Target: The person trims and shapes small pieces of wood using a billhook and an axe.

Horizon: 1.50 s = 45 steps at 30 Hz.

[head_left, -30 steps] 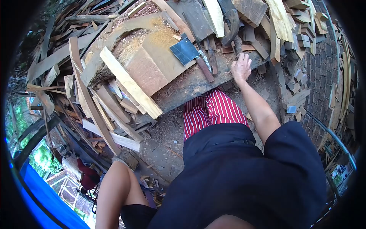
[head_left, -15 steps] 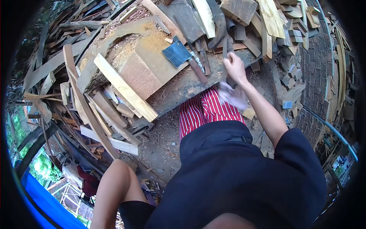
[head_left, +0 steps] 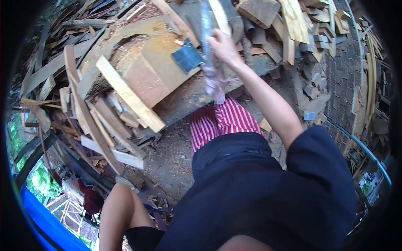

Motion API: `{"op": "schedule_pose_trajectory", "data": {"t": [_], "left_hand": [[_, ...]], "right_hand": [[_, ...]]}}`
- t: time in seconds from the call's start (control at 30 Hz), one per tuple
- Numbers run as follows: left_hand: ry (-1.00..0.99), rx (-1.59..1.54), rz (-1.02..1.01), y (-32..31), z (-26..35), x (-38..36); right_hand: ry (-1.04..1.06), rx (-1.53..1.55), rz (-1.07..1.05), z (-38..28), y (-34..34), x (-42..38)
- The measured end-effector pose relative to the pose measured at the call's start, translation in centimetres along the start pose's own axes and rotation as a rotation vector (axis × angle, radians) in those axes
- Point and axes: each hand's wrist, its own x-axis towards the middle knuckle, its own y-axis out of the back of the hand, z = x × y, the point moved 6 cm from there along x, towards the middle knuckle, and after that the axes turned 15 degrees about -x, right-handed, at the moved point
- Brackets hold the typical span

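My right hand (head_left: 225, 49) is over the far part of the dark wooden bench (head_left: 188, 103), fingers closed at the side of a long pale strip (head_left: 205, 29). Motion smears the strip, which runs up out of view; its lower end is a whitish, crumpled, cloth-like bunch (head_left: 214, 83) hanging near my knees. Just left of the strip lies a dark blue square piece (head_left: 187, 57) on a wide brown board (head_left: 161, 67). Of my left arm (head_left: 121, 213) only the bent elbow part shows at the lower left; the left hand is out of view.
A pale squared timber (head_left: 130, 94) lies slanting across the bench's left side. Long offcuts (head_left: 90, 108) lean in a heap at the left. Stacked wood blocks (head_left: 259, 10) stand at the back right, beside a brick surface (head_left: 341, 62). Sawdust covers parts of the bench.
My right hand has moved left and upward, and the pale cloth-like bunch has swung left with it. The wooden handle on the bench beside the blue piece no longer shows.
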Motion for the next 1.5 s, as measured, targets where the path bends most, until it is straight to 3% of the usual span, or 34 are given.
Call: {"op": "schedule_pose_trajectory", "data": {"t": [0.07, 0.1, 0.17, 0.27, 0.37, 0.53, 0.6, 0.63, 0.77, 0.83, 0.97, 1.13, 1.27, 1.37, 1.4, 1.5], "left_hand": [[-0.018, -0.084, -0.004, 0.0, -0.7, 0.4], [-0.025, -0.116, -0.014, -0.1, -1.0, 0.5], [-0.035, -0.157, -0.040, 0.2, -1.2, 0.5], [-0.055, -0.199, -0.058, -0.4, -1.5, 1.2], [-0.073, -0.245, -0.063, -1.0, -1.9, 1.8], [-0.075, -0.388, -0.110, -1.5, -4.1, 3.4], [-0.068, -0.399, -0.141, -2.8, -4.2, 4.9], [-0.063, -0.402, -0.160, -3.3, -4.2, 5.7], [-0.060, -0.450, -0.238, -4.4, -4.4, 8.7], [-0.075, -0.471, -0.262, -5.4, -4.9, 10.2], [-0.092, -0.500, -0.315, -6.9, -5.2, 12.9], [-0.101, -0.543, -0.380, -8.0, -5.4, 15.9], [-0.108, -0.568, -0.426, -7.8, -5.2, 17.6], [-0.104, -0.608, -0.465, -9.0, -6.2, 19.5], [-0.104, -0.628, -0.477, -9.7, -6.8, 20.3], [-0.099, -0.728, -0.558, -12.3, -8.8, 22.3]], "right_hand": [[0.284, -0.167, 0.271, -1.0, -0.5, 1.6], [0.271, -0.182, 0.277, -0.3, 0.4, 1.0], [0.119, -0.164, 0.255, 1.2, 1.3, 0.0], [0.070, -0.223, 0.495, 9.9, 3.0, -1.0], [-0.330, -0.304, 0.618, 19.9, 6.0, -1.4], [-0.488, -0.799, 0.426, 25.1, 9.1, 0.1], [-0.468, -0.861, 0.421, 25.7, 9.9, 0.8], [-0.519, -0.776, 0.303, 25.4, 10.1, 0.9], [-0.469, -0.725, 0.228, 27.3, 11.4, 1.6], [-0.165, -0.756, 0.273, 27.6, 12.0, 2.3], [-0.027, -0.871, 0.252, 26.4, 12.8, 1.8], [0.025, -0.899, 0.236, 26.3, 13.2, 1.9], [-0.154, -0.786, 0.103, 28.1, 12.6, 2.9], [0.152, -0.881, 0.661, 26.0, 12.9, 0.5], [0.144, -0.882, 0.657, 24.3, 12.7, -0.6], [0.263, -1.075, 0.306, 21.2, 9.8, -1.3]]}}
